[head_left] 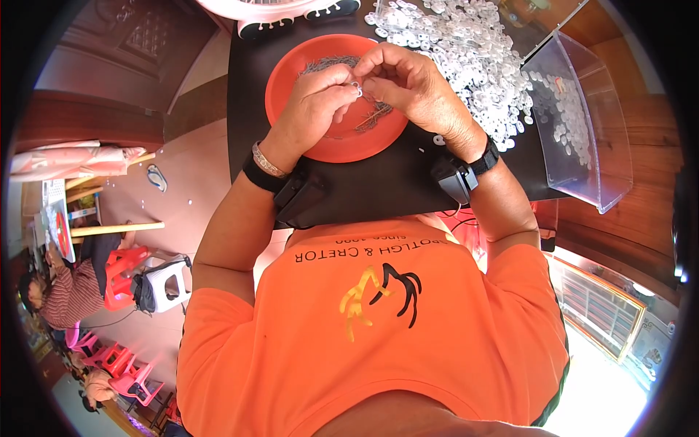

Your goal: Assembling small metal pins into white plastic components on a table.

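Over a round red-orange plastic dish, my two hands meet, fingertips close together. My left hand pinches a small whitish ring-shaped piece between thumb and forefinger. Beside it, my right hand is closed in a pinch, thumb against forefinger; whatever it holds is too small to make out. Thin grey pin-like metal pieces lie scattered in the dish under the hands. Close to the right hand, a large heap of small clear and white plastic pieces with holes covers the black tabletop.
A clear plastic bin with more small pieces stands at the right table edge. A white object with black feet sits at the far edge. Off to the left, another person sits near stools; a slipper lies on the floor.
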`<state>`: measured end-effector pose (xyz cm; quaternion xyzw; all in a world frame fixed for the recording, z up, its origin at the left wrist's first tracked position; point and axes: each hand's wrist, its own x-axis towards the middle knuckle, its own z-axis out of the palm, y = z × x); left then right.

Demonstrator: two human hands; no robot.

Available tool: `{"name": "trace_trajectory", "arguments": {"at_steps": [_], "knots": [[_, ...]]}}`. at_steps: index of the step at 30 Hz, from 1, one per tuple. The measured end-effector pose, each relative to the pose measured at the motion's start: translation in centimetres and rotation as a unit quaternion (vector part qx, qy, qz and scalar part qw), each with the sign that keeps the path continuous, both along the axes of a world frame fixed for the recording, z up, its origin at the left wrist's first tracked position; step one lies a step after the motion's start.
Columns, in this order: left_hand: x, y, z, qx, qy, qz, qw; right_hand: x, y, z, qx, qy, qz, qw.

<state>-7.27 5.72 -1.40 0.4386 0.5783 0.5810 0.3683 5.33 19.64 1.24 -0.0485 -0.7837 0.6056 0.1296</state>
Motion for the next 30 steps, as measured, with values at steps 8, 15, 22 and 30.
{"name": "trace_trajectory", "arguments": {"at_steps": [8,15,22,30], "knots": [[-0.16,-0.13,0.23,0.002,0.001,-0.009,1.000,-0.10,0.32,-0.31,0.005,0.004,0.001,1.000],[-0.09,-0.09,0.11,-0.008,0.000,-0.009,1.000,0.00,0.32,-0.18,-0.002,-0.007,0.007,1.000],[0.34,-0.14,-0.12,-0.019,0.013,0.000,1.000,0.12,0.26,-0.01,0.024,-0.019,0.020,0.999],[0.28,-0.20,0.10,-0.011,0.010,0.006,1.000,0.07,-0.06,-0.20,0.000,-0.006,0.006,1.000]]}}
